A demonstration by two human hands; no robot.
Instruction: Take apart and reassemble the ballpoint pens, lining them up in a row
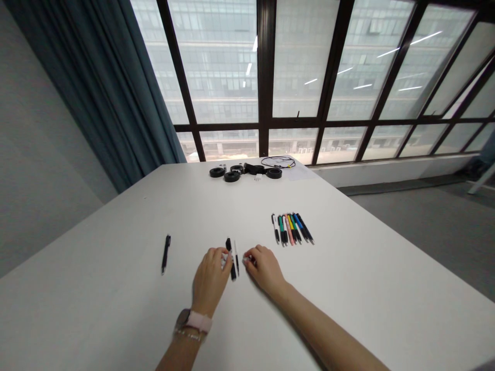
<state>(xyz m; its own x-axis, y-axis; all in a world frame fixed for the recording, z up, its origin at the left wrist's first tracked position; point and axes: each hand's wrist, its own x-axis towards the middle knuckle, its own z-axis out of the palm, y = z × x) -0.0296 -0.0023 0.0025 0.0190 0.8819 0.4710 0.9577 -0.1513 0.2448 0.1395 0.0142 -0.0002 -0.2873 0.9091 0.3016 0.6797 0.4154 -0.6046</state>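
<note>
Between my hands lie the parts of a black pen on the white table (127, 288): a black cap-like piece (228, 243), a black barrel piece (232, 272) and a thin ink refill (236, 257). My left hand (211, 275) is closed just left of them, its fingertips overlapping the black pieces. Something small and pale shows in its fingers, too small to name. To the right of the refill, my right hand (265, 268) rests closed on the table. A small whitish bit shows at its fingertips; its kind cannot be made out.
A whole black pen (166, 254) lies to the left. On the right, several coloured pens (290, 229) lie side by side. Rolls of black tape (232, 176) and a coiled black cable (278, 162) sit at the far end, below the windows.
</note>
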